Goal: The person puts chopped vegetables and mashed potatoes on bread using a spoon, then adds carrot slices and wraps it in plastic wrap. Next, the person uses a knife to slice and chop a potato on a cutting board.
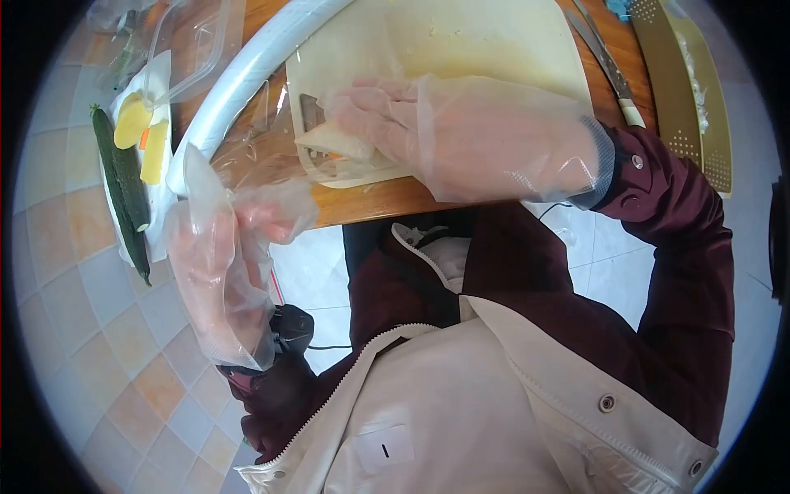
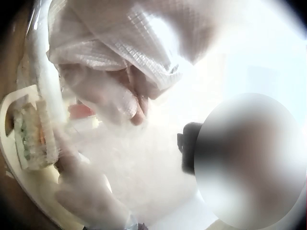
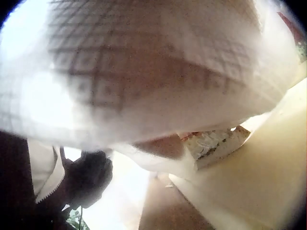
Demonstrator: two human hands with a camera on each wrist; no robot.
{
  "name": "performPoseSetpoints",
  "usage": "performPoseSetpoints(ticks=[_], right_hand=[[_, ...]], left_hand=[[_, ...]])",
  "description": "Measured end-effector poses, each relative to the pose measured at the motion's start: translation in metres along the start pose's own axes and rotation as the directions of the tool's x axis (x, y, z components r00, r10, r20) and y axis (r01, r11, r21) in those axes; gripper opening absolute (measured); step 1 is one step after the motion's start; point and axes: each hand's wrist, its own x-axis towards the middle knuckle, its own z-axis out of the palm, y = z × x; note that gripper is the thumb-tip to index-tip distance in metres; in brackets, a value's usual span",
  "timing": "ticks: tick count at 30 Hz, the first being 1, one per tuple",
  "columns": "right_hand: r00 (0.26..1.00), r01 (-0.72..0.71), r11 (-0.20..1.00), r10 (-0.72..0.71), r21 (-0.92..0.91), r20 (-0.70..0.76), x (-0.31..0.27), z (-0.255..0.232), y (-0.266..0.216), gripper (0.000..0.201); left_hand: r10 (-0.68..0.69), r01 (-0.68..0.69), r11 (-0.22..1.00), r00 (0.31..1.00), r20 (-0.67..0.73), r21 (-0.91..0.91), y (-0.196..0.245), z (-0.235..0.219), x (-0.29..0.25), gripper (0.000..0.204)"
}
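In the head view my right hand (image 1: 383, 119), in a clear plastic glove, holds a white-bread sandwich (image 1: 336, 142) near the front left corner of the cream cutting board (image 1: 485, 41). The cut side of the sandwich (image 2: 34, 139) shows green and orange filling in the left wrist view, with the right fingers against its bread. My left hand (image 1: 226, 251), gloved too, hangs off the table edge with loosely bent fingers and nothing in them. Just beyond it lies the end of a long white film roll (image 1: 247, 70), with clear film (image 1: 259, 132) on the wood beside it.
At the left, a cucumber (image 1: 123, 189) lies along white paper bearing yellow pieces (image 1: 133, 121) and a bit of orange. Behind is a clear plastic box (image 1: 193, 49). A white-handled knife (image 1: 609, 70) lies right of the board, near a tan perforated basket (image 1: 717, 107).
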Motion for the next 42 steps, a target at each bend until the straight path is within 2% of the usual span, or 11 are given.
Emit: performPoseSetpoints(ticks=[6,12,16,20,25,28,32,36,37,39,42], right_hand=[[0.997,-0.077,0.99,0.078,0.117,-0.008,0.0,0.004,-0.004,0.043],[0.993,-0.108,0.96,0.115,0.259,-0.011,0.0,0.015,-0.001,0.037],[0.992,-0.079,0.974,0.099,0.214,-0.081,-0.001,0.013,0.001,0.033],[0.997,-0.073,0.981,0.077,0.182,-0.016,-0.002,-0.029,0.004,0.033],[0.994,-0.083,0.982,0.069,0.167,0.087,0.001,0.0,0.003,0.036],[0.998,-0.059,0.991,0.06,0.12,-0.002,-0.001,-0.003,0.0,0.039],[0.976,-0.192,0.943,0.154,0.273,0.153,-0.001,-0.022,0.0,0.056],[0.991,-0.13,0.975,0.123,0.179,0.051,0.0,-0.011,0.003,0.05],[0.991,-0.132,0.984,0.13,0.12,0.025,0.0,-0.009,0.003,0.047],[0.993,-0.119,0.99,0.118,0.08,0.008,0.005,-0.015,0.004,0.037],[0.996,-0.089,0.996,0.089,-0.015,0.019,0.006,-0.024,0.005,0.029]], left_hand=[[-0.083,0.06,0.988,0.983,0.166,0.14,0.018,0.017,0.026,0.046],[0.08,-0.078,0.996,0.994,-0.068,0.041,0.019,0.049,0.041,0.056],[0.461,-0.369,0.823,0.879,-0.126,0.432,0.038,0.0,-0.001,0.082],[0.351,-0.353,0.825,0.932,0.091,0.442,0.052,-0.025,-0.009,0.121],[0.102,-0.076,0.965,0.99,-0.093,0.252,0.044,0.041,0.004,0.122],[0.355,-0.094,0.715,0.903,-0.244,0.693,0.056,0.047,0.017,0.108],[0.587,-0.495,-0.17,0.643,0.491,0.852,0.055,0.029,0.051,0.059],[0.8,-0.836,0.289,0.478,0.362,0.466,0.012,0.024,0.087,0.023],[0.656,-0.689,0.589,0.713,0.248,0.422,0.022,0.037,0.077,0.038],[0.437,-0.461,0.822,0.887,0.149,0.334,0.031,0.049,0.071,0.055],[0.333,-0.371,0.897,0.925,0.184,0.241,0.036,0.053,0.082,0.048]])
